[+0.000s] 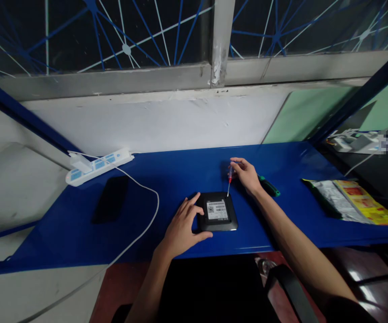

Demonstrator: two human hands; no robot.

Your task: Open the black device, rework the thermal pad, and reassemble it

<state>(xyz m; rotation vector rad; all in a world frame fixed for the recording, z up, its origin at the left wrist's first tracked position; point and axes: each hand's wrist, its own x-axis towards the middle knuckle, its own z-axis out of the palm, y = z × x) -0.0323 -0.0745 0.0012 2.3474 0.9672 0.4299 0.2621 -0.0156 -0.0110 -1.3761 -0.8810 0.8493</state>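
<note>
A flat black device (233, 215), label side up, is laid on a blue table (79, 237) between the hands. Its left side is braced by the left hand (183, 224), fingers loosely spread. A slim screwdriver (230, 174) is pinched in the right hand (247, 176), tip at the far right corner. Seating seems under way; steady alignment is called for.

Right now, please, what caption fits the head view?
Left hand against a black device, right hand holding a screwdriver at its far edge.
</note>
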